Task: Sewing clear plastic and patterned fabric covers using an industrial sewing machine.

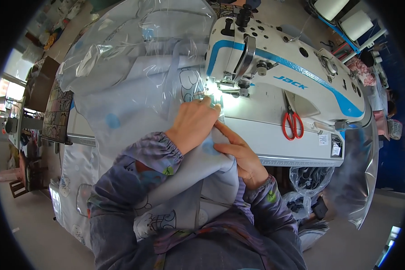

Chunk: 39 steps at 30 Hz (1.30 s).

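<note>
A pale grey fabric [135, 105] with blue dots and cartoon prints runs from my lap up over the sewing table. My left hand [194, 123] rests on it just in front of the lit needle area, with curled fingertips gripping the fabric edge close to the presser foot [218, 93]. Lower and to the right, my right hand [243, 157] pinches the same edge between thumb and fingers, where the fabric folds over the table's front. The white and blue sewing machine [279, 67] stands above both hands. Its needle tip is lost in the glare.
Red-handled scissors [293, 125] lie on the machine bed [261, 139], right of my hands. Clear plastic [121, 49] covers the fabric at the far left. Thread cones [356, 24] stand at the upper right. A plastic bag of dark items [308, 180] hangs below the table edge.
</note>
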Tool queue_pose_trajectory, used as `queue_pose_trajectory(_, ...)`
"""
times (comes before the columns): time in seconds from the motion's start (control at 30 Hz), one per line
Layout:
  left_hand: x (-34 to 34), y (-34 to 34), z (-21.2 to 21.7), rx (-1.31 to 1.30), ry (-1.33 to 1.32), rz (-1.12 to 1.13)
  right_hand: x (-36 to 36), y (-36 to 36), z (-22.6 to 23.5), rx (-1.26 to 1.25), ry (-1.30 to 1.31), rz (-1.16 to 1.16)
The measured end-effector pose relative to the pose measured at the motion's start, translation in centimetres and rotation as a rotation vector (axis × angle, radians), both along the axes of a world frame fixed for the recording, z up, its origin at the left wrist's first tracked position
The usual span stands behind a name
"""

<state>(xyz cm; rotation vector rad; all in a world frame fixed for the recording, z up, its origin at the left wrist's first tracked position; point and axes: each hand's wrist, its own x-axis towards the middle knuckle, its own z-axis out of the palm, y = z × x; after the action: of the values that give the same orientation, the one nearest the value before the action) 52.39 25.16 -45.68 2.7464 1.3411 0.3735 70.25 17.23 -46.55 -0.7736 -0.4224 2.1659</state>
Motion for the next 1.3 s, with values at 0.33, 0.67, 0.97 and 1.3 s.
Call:
queue_pose_trajectory(0.33, 0.1, 3.2, 0.7, -0.033, -0.012, 0.032, -0.4, 4.3, -0.6, 0.045, -0.042, 0.01)
queue_pose_trajectory(0.67, -20.3, -11.9, -4.0, 0.402, -0.557, 1.105, 6.1, -11.3, -5.6, 0.26, -0.121, -0.069)
queue_pose_trajectory(0.97, -30.2, -11.8, -6.5, -0.02, -0.341, 1.109, -0.6, -14.6, -9.9, 0.123, -0.374, -0.056)
queue_pose_trajectory(1.3, -24.8, 5.3, -4.1, 0.413, -0.113, 0.676, 15.3, 0.5, 4.1, 1.225, -1.905, 0.287)
